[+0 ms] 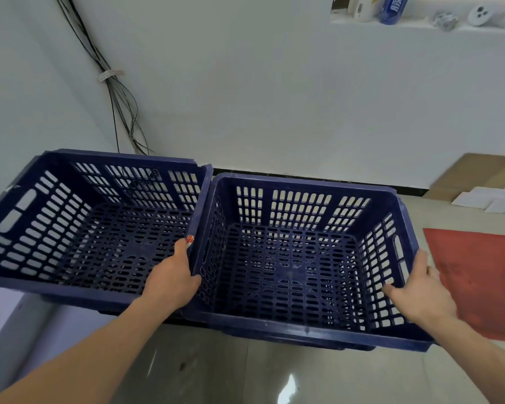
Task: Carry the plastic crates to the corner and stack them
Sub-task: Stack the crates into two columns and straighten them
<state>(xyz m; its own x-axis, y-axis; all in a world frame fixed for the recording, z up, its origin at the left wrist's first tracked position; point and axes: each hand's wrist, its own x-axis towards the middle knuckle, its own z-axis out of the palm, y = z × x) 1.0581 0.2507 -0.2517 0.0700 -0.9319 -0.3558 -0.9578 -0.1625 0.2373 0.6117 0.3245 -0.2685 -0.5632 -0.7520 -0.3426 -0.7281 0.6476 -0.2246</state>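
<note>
Two dark blue slotted plastic crates sit side by side near the room's corner. The left crate (35,225) appears higher, its top well above the floor; what is under it is hidden. The right crate (301,182) is empty and held between my hands. My left hand (172,275) grips its left wall, fingers curled over the rim, thumb pointing up against the neighbouring crate. My right hand (420,290) grips the right wall, thumb inside on the slots, fingers outside.
White walls meet at the corner behind the left crate, where a bundle of black cables (114,91) runs down. A red mat (478,272) lies on the glossy tiled floor at right. Cardboard and white boxes (478,188) sit at the far right. A high shelf (420,16) holds small items.
</note>
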